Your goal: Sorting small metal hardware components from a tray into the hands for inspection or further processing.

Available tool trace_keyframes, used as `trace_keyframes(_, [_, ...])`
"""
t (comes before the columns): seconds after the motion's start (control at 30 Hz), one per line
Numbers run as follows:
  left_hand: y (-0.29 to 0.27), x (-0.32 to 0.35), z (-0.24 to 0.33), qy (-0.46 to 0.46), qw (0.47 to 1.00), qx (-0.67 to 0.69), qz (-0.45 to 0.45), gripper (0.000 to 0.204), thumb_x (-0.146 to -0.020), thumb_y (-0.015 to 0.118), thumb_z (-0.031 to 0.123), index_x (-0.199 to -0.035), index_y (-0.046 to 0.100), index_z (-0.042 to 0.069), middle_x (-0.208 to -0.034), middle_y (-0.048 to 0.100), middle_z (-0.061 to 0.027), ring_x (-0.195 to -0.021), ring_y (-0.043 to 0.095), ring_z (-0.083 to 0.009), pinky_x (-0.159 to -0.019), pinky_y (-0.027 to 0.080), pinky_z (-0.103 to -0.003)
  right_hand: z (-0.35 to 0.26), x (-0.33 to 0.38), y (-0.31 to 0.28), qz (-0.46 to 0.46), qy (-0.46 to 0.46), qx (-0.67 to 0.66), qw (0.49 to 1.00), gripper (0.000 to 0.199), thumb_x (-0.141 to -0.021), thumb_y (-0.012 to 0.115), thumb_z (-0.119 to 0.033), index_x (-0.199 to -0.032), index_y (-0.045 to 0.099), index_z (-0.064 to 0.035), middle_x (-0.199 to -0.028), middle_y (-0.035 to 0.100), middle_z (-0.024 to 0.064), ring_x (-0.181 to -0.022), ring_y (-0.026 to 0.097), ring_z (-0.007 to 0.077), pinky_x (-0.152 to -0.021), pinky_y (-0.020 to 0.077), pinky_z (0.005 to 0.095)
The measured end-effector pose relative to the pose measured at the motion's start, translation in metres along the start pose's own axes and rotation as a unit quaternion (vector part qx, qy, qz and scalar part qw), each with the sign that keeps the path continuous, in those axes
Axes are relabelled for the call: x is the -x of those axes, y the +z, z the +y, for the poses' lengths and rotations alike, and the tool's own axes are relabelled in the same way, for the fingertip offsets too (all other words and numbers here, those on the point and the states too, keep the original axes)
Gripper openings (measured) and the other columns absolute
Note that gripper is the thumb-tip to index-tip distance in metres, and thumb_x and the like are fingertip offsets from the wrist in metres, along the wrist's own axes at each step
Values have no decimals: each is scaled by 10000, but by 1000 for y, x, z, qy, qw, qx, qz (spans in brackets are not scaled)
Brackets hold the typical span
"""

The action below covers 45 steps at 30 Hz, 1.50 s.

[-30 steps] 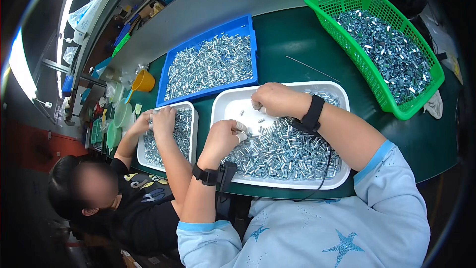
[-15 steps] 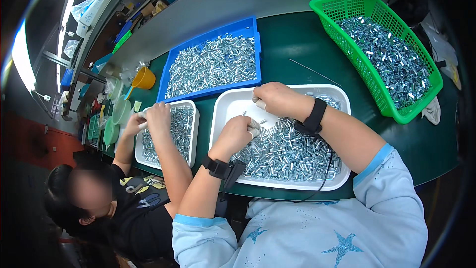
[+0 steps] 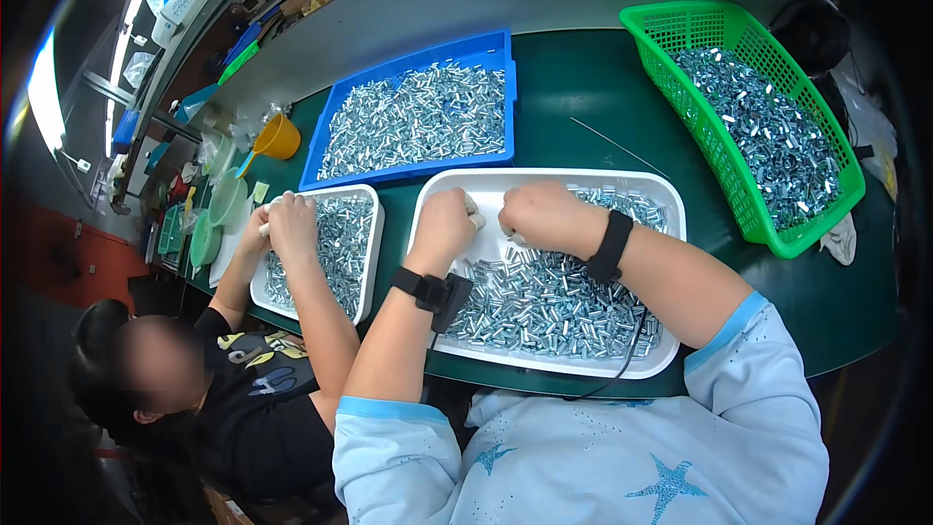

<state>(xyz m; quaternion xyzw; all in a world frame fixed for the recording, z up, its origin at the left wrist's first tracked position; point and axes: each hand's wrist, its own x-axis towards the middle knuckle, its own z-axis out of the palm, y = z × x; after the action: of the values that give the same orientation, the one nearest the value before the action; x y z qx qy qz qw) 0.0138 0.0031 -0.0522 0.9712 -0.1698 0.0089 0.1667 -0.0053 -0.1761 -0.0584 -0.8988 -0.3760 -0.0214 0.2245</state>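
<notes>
A white tray (image 3: pixel 424 251) in front of me holds a heap of small silver metal cylinders (image 3: pixel 544 306), with part of its floor bare toward the far left. Over that bare part is my left hand (image 3: pixel 447 227), its fingers curled together and white covers on the fingertips. My right hand (image 3: pixel 546 216) is beside it, closed as well, at the far edge of the heap with its fingertips pointing down and inward. A small gap separates the two hands. Whatever either hand pinches is hidden behind the fingers. Black bands circle both my wrists.
Beyond stands a blue tray (image 3: pixel 508 117) of similar cylinders; at far right, a green basket (image 3: pixel 695 107) of metal pieces. A thin rod (image 3: pixel 617 146) lies between them. On my left a co-worker's hands (image 3: pixel 290 219) work over a smaller white tray (image 3: pixel 374 262), near a yellow cup (image 3: pixel 279 137).
My left hand has moved away from the heap, up and left over the bare tray floor. My right hand has come slightly nearer me. The view has shifted a little.
</notes>
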Motion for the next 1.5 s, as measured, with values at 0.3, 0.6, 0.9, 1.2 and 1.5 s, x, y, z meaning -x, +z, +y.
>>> trace_keyframes(0.3, [12, -1, -13, 24, 997, -44, 51, 110, -642, 669, 75, -716, 635, 1, -731, 619, -193, -720, 600, -338, -671, 476, -410, -8, 2, 5, 46, -70, 41, 996, 50, -650, 575, -41, -669, 620, -49, -707, 615, 112, -692, 621, 299, -565, 497, 399])
trace_keyframes(0.6, [8, -4, -26, 6, 998, -23, 55, 122, -633, 684, 81, -730, 660, 11, -732, 624, -190, -695, 612, -323, -658, 484, -385, -17, 3, 3, 19, -83, 121, 989, 38, -673, 570, -82, -662, 606, -74, -716, 584, 66, -715, 606, 236, -571, 492, 367])
trace_keyframes(0.9, [-6, 8, -17, -10, 999, 35, 0, 154, -702, 668, 96, -809, 649, -12, -699, 628, -160, -660, 621, -262, -634, 484, -349, -36, 9, 9, 18, -96, 178, 979, 51, -674, 570, -97, -645, 592, -62, -695, 576, 61, -721, 603, 227, -573, 487, 346])
trace_keyframes(1.2, [-20, 16, 12, -107, 899, 425, 3, 165, -856, 555, 48, -990, 579, -44, -838, 619, -61, -734, 596, -108, -615, 478, -224, -10, 5, -6, 15, 17, 91, 996, 76, -704, 550, -50, -761, 599, -42, -753, 596, 112, -796, 589, 265, -667, 477, 381])
trace_keyframes(1.5, [-7, 19, 32, -67, 784, 613, 78, 157, -854, 552, 28, -1000, 567, -28, -894, 613, -71, -765, 601, -119, -677, 486, -215, -8, -13, -4, 251, 122, -244, 929, 108, -792, 575, -59, -882, 597, -4, -828, 610, 146, -807, 595, 295, -688, 472, 366])
